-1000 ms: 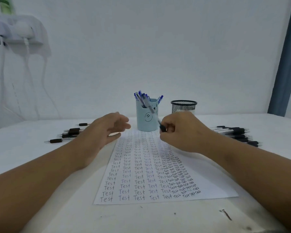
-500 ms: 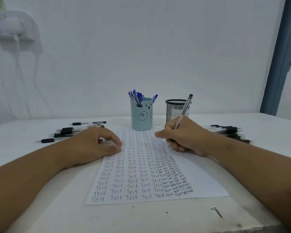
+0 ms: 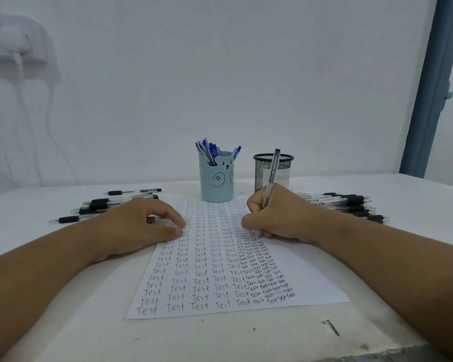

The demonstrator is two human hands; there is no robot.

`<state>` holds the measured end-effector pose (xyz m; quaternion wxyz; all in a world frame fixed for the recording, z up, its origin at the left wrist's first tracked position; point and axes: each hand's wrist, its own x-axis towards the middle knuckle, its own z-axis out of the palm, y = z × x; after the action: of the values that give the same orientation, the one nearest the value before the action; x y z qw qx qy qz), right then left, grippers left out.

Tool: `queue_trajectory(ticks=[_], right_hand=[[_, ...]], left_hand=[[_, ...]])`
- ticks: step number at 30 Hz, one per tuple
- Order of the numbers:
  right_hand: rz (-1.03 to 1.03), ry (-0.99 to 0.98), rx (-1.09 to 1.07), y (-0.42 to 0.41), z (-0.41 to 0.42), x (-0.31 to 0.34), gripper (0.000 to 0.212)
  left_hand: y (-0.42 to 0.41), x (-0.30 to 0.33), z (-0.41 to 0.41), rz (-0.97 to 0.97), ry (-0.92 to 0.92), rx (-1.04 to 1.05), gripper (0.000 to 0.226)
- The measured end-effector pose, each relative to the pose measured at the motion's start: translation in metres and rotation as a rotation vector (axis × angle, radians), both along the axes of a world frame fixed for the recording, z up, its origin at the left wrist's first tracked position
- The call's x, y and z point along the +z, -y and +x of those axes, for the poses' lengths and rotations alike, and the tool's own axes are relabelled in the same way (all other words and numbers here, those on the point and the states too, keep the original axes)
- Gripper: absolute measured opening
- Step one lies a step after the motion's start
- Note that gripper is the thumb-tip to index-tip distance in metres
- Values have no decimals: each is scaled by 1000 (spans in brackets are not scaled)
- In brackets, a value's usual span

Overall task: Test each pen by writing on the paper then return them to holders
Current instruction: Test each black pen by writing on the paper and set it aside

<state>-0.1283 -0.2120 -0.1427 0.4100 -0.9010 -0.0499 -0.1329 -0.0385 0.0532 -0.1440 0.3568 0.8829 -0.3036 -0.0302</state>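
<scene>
A white paper (image 3: 311, 278) filled with rows of the word "Test" lies in the middle of the table. My right hand (image 3: 277, 215) grips a clear pen (image 3: 271, 176) upright, its tip down on the paper's right part. My left hand (image 3: 141, 226) rests on the paper's left edge, fingertips pressing it down. Behind the paper stand a light blue bear holder (image 3: 216, 181) with several blue pens (image 3: 209, 150) and a black mesh holder (image 3: 283, 173).
Several black-grip pens lie in a pile at the left (image 3: 100, 207) and another pile at the right (image 3: 348, 205). The white table (image 3: 220, 338) ends near the front. A white wall stands behind, with a blue door frame (image 3: 429, 87) at the right.
My right hand turned the pen from a tilted hold near the blue holder to upright and brought its tip onto the paper. My left hand came down onto the paper's left edge.
</scene>
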Motion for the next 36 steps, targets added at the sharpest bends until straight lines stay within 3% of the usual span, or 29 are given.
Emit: queue_trajectory(ticks=[36], right_hand=[[59, -11, 38, 6, 7, -3, 46]], left_hand=[[-1, -1, 2, 8, -4, -4, 14]])
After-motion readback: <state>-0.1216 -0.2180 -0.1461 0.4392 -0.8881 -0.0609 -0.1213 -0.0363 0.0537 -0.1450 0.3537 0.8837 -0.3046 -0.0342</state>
